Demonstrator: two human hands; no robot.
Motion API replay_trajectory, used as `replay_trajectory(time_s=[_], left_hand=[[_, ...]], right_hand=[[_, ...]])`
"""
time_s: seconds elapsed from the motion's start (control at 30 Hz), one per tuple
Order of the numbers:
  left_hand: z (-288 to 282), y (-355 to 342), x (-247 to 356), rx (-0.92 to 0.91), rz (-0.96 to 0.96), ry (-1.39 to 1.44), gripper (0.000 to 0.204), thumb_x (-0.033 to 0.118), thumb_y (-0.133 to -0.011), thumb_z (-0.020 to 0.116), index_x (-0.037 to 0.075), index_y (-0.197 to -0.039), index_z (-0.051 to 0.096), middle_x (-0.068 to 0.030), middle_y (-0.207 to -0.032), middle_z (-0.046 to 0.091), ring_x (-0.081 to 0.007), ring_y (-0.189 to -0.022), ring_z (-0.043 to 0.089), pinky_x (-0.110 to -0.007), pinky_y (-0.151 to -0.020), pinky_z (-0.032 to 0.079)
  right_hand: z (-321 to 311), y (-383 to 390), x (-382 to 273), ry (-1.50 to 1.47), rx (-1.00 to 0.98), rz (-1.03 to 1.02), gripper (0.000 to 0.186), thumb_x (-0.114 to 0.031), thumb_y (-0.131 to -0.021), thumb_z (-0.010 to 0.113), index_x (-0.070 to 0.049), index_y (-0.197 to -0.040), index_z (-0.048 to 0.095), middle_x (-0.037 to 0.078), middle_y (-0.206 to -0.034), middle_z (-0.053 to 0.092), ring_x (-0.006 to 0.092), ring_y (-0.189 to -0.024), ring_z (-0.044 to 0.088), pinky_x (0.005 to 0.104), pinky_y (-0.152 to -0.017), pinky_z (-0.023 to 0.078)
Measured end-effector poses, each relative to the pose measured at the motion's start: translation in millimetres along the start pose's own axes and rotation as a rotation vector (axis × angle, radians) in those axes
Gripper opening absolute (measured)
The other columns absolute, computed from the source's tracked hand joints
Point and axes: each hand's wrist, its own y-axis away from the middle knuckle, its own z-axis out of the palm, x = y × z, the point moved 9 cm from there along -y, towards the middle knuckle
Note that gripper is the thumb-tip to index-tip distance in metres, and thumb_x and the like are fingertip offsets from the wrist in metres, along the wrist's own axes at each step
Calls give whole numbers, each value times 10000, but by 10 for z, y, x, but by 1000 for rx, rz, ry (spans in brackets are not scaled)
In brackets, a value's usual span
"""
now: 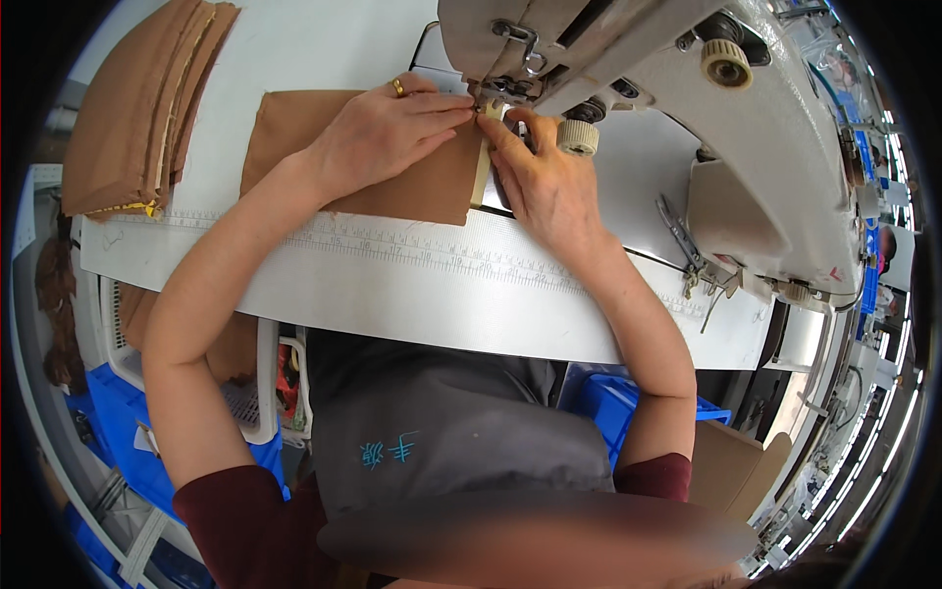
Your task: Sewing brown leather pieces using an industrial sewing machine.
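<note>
A white ruler-marked worktop [412, 316] carries a pale grey metal sewing machine [785, 123] at the view's two o'clock. A thick stack of brown pieces [128, 123] lies at ten o'clock, a flat brown panel [417, 187] at eleven. On it rests the left hand [388, 128], fingers extended flat. The right hand [552, 182], fingers parted, touches a narrow cream strip [482, 175] at the panel's three-o'clock edge; whether it pinches, I cannot tell. Silver metal snips [678, 232] lie near three o'clock.

Light-blue characters [390, 451] mark the dark apron [500, 437] well below the left hand [388, 130] and right hand [551, 179]; a ruler scale [422, 259] with tiny, unclear numerals crosses the white tabletop [442, 309] nearer them
</note>
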Motion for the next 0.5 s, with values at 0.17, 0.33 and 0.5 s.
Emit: replay_trajectory(time_s=[0.17,0.33,0.5], left_hand=[[-8,15,50,-25,20,-9,275,169,-842,697,56,-1093,701,2,-1147,686,-174,-1015,599,-284,-856,546],[44,1,-49,-1,16,30,275,190,-846,703,51,-1083,699,-2,-1143,685,-188,-1029,603,-303,-862,546],[58,-115,-206,-37,-19,53,239,188,-861,690,64,-1064,701,-6,-1085,698,-217,-1018,620,-323,-884,541]], right_hand=[[-141,215,-358,-112,20,-303,361,-76,-752,659,-73,-1110,705,56,-1226,654,220,-907,583,342,-780,448],[-167,227,-321,-221,4,-275,378,-34,-717,679,-88,-1089,711,35,-1216,663,206,-965,594,332,-822,452],[-104,154,-196,-208,-1,-234,407,3,-722,682,-109,-1113,697,29,-1204,655,227,-974,602,338,-825,468]])
